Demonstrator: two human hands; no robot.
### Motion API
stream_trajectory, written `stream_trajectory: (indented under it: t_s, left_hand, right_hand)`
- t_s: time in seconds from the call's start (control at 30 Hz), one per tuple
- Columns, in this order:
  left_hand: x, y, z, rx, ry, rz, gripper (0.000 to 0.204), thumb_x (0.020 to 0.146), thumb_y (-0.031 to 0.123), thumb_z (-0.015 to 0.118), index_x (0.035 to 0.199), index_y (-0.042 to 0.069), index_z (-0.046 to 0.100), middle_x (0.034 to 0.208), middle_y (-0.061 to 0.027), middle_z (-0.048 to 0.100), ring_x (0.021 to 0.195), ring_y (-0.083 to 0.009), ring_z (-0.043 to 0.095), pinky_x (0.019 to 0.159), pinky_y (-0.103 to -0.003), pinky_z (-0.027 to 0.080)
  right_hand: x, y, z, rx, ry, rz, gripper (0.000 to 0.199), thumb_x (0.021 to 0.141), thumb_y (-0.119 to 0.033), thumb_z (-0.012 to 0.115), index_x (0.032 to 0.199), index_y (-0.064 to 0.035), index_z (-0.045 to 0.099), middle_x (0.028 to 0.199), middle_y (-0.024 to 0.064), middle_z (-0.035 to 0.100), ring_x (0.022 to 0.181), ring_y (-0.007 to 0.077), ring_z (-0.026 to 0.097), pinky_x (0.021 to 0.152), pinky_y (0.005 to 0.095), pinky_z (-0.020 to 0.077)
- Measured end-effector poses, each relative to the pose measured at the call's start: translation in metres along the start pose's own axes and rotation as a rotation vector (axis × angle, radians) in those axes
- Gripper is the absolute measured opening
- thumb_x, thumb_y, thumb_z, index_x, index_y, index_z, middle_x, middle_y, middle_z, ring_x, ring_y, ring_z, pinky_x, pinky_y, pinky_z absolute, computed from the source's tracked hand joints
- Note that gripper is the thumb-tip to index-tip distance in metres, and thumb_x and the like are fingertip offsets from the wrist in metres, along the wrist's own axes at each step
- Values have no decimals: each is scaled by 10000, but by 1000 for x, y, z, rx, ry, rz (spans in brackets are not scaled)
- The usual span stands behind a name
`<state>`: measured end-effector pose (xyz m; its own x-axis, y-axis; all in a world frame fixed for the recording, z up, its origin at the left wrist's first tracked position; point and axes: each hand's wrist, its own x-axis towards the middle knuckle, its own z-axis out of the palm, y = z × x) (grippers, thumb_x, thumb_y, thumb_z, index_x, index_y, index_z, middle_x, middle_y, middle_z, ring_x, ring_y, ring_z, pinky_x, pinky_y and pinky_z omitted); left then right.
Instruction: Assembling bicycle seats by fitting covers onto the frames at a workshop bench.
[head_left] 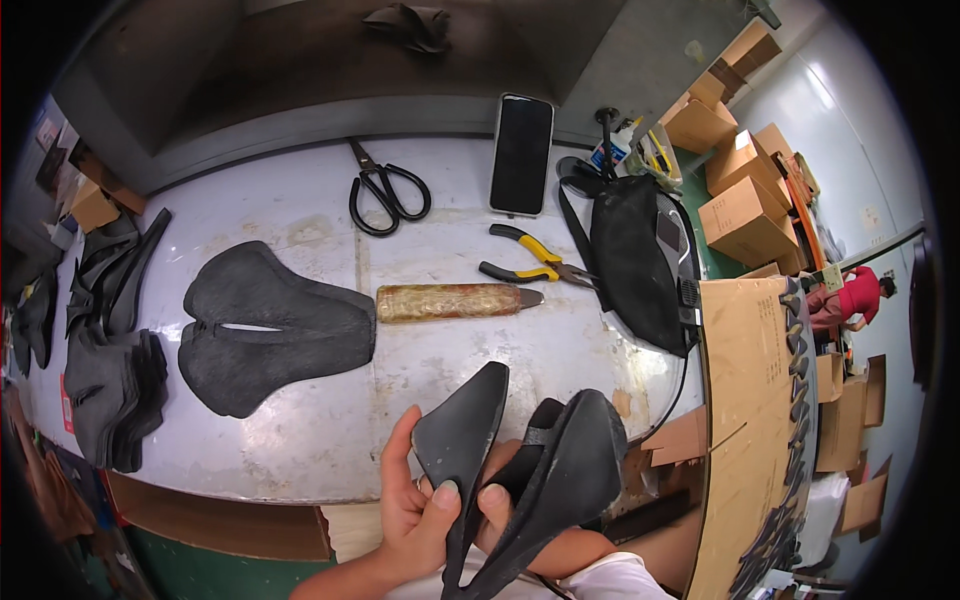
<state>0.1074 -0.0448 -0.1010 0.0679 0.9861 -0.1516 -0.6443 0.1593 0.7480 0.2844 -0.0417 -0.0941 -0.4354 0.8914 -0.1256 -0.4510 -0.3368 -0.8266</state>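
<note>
Near the front edge of the table I hold up a black bicycle saddle pad (pixel 585 460), its two wings folded toward each other. My left hand (pixel 418 515) is closed on its left wing, thumb in front and fingers behind. My right hand (pixel 494 508) grips the inner side by the middle fold; most of its fingers are hidden behind the pad. Beyond my hands a flat black saddle-shaped cover (pixel 285 325) with a central slit lies on the table. At its narrow end rests a knife (pixel 450 302) with a thick tape-wrapped handle and a short blade.
Black-handled scissors (pixel 388 195), a phone (pixel 522 155) and yellow-black pliers (pixel 530 262) lie farther back. A black pouch (pixel 640 260) sits at right. Black cut pieces (pixel 115 390) are stacked at left. Cardboard boxes (pixel 750 220) and a person in red (pixel 850 298) appear far right.
</note>
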Motion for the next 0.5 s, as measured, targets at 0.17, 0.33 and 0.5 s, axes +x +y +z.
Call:
stream_trajectory:
  t_s: [0.17, 0.33, 0.5]
  left_hand:
    - [-3, 0, 1, 30, -4, 19, 748, 993, 148, 485, 1513, 70, -47, 1293, -183, 509, 1118, -173, 537, 1001, -338, 379]
    - [-8, -4, -5, 197, 7, 149, 765, 981, 111, 490, 1504, 46, -64, 1297, -196, 503, 1131, -183, 528, 1027, -361, 357]
    - [-5, 14, 13, 190, 55, 119, 781, 972, 197, 521, 1516, 79, -26, 1312, -210, 490, 1080, -219, 572, 940, -347, 442]
  right_hand:
    - [6, 4, -1, 41, 21, 6, 261, 870, -233, 709, 886, 27, 698, 883, 147, 690, 857, 223, 659, 756, 339, 521]
    - [14, 14, -1, 89, 29, 18, 252, 864, -223, 716, 881, 27, 697, 879, 146, 689, 855, 222, 659, 753, 339, 520]
    - [66, 48, 45, 114, 50, 7, 243, 858, -213, 724, 876, 27, 696, 875, 145, 689, 854, 221, 659, 750, 338, 519]
